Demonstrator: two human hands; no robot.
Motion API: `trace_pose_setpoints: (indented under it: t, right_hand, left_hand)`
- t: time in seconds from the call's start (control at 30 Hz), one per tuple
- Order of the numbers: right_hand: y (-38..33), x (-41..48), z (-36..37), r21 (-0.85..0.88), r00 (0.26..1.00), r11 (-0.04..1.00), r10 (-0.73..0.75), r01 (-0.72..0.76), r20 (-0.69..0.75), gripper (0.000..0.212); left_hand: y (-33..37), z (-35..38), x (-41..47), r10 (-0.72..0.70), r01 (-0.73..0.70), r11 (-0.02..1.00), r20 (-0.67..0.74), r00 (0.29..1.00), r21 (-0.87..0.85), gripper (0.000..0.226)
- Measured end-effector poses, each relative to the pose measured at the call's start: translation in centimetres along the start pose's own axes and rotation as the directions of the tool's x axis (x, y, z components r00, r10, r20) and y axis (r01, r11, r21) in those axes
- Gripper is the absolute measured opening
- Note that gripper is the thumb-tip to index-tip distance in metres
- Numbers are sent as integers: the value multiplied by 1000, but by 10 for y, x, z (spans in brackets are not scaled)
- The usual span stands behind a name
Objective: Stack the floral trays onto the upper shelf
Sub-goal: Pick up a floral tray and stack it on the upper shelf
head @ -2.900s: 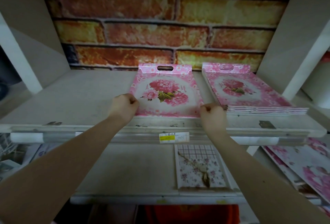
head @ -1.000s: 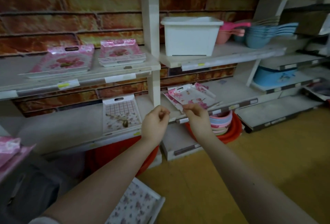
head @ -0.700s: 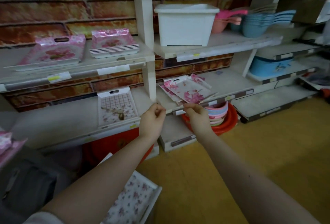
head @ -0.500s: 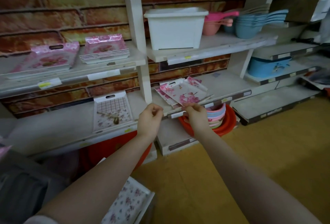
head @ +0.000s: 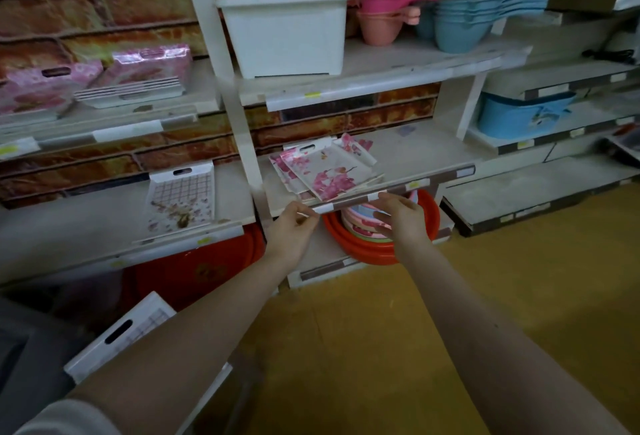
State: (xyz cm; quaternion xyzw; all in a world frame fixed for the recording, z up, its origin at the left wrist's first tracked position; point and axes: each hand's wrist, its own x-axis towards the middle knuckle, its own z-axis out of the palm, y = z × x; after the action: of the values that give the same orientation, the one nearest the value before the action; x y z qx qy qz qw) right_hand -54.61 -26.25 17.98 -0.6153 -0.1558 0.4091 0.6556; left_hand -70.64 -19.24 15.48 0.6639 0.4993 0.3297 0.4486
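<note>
View: head
Trays (head: 325, 174): skewed floral pile on the lower shelf (head: 433, 154), right bay, just beyond both hands.
Upper shelf (head: 201, 96): far left, holding a pink stack (head: 138, 86).
Left hand (head: 294, 223): at the shelf lip, fingers curled; can't tell if it's pinching anything.
Right hand (head: 398, 218): at the lip, fingers loosely extended, holding nothing.
Risk: lifting the pile by one edge could let the lower trays slide off onto the basins (head: 367, 230).
</note>
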Motion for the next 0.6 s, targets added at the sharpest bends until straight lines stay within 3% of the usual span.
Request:
trace_pose_setpoints:
  t: [0.07, 0.23, 0.6]
  right_hand:
    - [1, 18, -10, 39, 1000, 999, 16, -17, 16, 29]
    - [10, 75, -17, 29, 996, 996, 84, -83, -11, 33]
    - [5, 245, 21, -53, 986, 987, 147, -151, -74, 34]
  left_hand:
    - [3, 14, 10, -28, 28, 999, 6, 1000, -18, 6]
    - [3, 44, 54, -260, 256, 938, 15, 966, -235, 8]
    - [-34, 85, 225, -443, 435, 845, 49, 895, -310, 13]
